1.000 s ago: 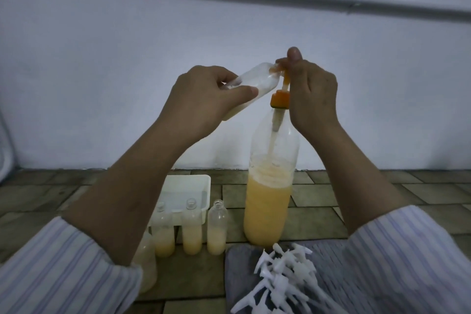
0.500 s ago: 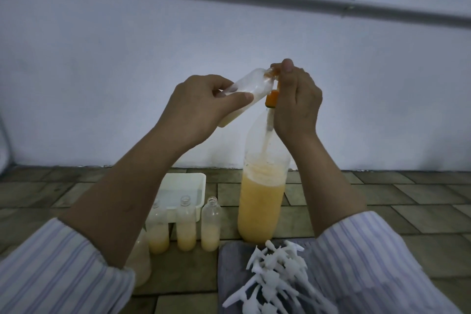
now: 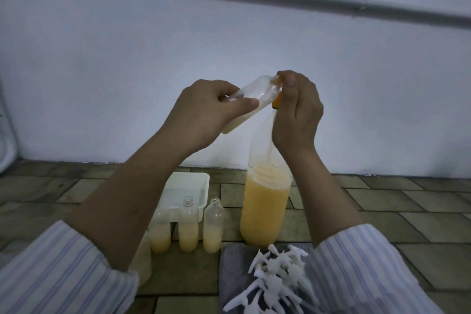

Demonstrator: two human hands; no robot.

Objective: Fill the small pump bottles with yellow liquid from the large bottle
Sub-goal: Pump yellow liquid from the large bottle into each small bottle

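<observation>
From the head camera, the tiled floor (image 3: 382, 201) ran back to the white wall (image 3: 127, 58), with bare tiles open to the right of the large bottle (image 3: 265, 209), which stood upright near the wall. The left hand (image 3: 201, 115) gripped a small bottle (image 3: 251, 99), tilted with its mouth against the orange pump (image 3: 277, 102) on the large bottle. The right hand (image 3: 297, 112) clenched around that pump. Three part-filled small bottles (image 3: 188, 227) stood left of the large bottle, in front of a white tub (image 3: 188, 186). White pump heads (image 3: 277, 278) lay piled on a grey cloth (image 3: 234, 273) at the near edge.
</observation>
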